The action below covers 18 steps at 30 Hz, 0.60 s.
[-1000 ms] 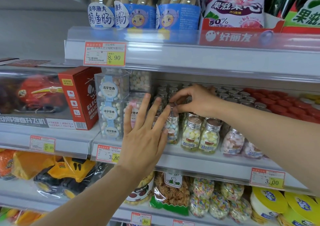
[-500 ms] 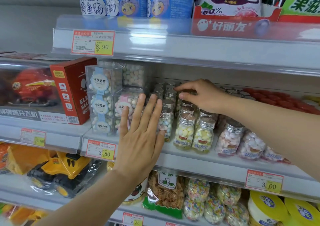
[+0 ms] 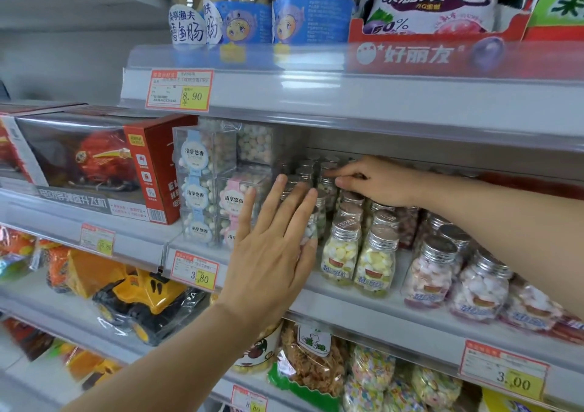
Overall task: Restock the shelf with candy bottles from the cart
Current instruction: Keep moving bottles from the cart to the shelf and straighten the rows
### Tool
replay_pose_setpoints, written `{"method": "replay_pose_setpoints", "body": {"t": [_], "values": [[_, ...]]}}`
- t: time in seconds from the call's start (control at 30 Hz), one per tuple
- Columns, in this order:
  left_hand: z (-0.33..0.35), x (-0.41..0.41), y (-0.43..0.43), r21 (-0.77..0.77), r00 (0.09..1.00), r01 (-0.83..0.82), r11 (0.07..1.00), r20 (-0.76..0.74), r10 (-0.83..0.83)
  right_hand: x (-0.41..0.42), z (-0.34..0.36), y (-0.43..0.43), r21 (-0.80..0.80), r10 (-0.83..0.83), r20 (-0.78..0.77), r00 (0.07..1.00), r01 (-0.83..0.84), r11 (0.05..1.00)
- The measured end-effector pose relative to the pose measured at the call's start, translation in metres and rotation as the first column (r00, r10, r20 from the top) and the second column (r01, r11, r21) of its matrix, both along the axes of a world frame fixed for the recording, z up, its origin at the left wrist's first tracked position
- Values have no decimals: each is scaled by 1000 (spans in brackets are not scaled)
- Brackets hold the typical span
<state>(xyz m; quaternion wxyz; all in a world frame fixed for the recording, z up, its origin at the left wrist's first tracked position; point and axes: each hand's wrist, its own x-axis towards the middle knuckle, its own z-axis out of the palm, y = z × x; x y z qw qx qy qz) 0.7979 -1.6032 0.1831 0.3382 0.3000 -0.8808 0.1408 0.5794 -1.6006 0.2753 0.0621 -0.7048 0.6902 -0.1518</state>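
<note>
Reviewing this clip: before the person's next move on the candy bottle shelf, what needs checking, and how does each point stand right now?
1. Left hand steadying the front candy bottle: ok, straight fingers lie flat against it.
2. Right hand gripping one of the back-row bottles: cannot tell, its fingers curl in among them and the contact is hidden.
3. Yellow candy bottles at the shelf front upright: ok.
4. Front pink candy bottle upright: ok.
5. Stock left in the cart: cannot tell, no cart in view.
</note>
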Motion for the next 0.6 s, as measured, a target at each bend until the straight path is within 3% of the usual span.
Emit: {"method": "replay_pose_setpoints", "body": {"t": [0.23, 0.43, 0.6], "values": [[0, 0, 2, 15, 1000, -25, 1000, -4, 25, 3, 2, -2, 85, 10, 65, 998, -15, 996], [1, 0, 2, 28, 1000, -25, 999, -9, 26, -3, -1, -9, 121, -175, -89, 980, 185, 975], [2, 0, 3, 30, 1000, -21, 999, -6, 21, 2, 1, -3, 99, -116, 14, 993, 114, 989]]}}
